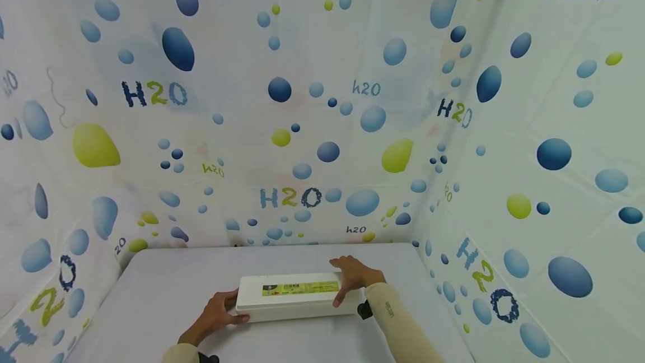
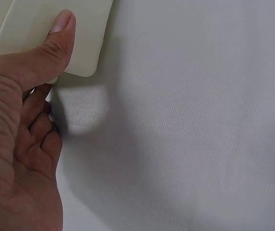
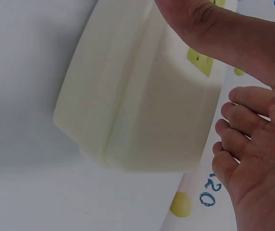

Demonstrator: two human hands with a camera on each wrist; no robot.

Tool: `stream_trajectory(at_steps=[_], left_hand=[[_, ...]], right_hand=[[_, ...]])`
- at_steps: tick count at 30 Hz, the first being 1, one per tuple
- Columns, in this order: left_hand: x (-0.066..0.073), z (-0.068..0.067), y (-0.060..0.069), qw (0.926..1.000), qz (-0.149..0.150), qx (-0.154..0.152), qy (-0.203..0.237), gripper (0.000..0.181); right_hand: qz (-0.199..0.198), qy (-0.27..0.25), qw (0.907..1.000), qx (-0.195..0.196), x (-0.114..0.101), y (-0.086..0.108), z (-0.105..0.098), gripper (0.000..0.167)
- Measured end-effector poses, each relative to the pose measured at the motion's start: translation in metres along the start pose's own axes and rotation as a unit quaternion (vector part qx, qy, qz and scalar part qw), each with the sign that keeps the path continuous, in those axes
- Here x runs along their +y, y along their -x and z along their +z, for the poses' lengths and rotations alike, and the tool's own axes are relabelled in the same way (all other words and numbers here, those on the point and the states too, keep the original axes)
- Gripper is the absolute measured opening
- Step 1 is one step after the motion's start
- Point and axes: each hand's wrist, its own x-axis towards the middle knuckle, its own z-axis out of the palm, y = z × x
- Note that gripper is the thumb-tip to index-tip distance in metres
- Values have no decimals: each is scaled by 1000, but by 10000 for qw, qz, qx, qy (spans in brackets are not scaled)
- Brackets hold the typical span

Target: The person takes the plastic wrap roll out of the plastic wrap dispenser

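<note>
A long white lidded box (image 1: 292, 310) with a yellow-green label (image 1: 300, 288) on its top lies lengthwise across the white table. My left hand (image 1: 216, 312) holds its left end, the thumb along the front side and the fingers round behind that end. In the left wrist view, the thumb (image 2: 62, 36) presses on the pale box wall (image 2: 86, 53). My right hand (image 1: 355, 279) spans the right end, thumb down the front and fingers over the far edge. The right wrist view shows the lid seam along the box (image 3: 127, 96); whether the fingertips touch its back is unclear.
White table cloth (image 1: 151, 290) surrounds the box. Behind and on both sides hang white curtains (image 1: 242, 144) printed with blue and yellow-green drops and H2O lettering. A dark wrist device (image 1: 365, 310) sits by the right sleeve.
</note>
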Motion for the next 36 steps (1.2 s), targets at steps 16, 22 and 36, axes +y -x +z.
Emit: stream_trajectory(at_steps=[16,22,36], left_hand=[[9,-3,3,9999,57,-53,-100,105],[10,-3,4,10000,12,-53,-20,102],[6,-1,1,10000,60,-29,8,104]], right_hand=[[65,212,9997,51,2,-4,13,113],[18,194,9998,82,1,-4,14,112],[-23,395,9991,149,3,-7,19,104]])
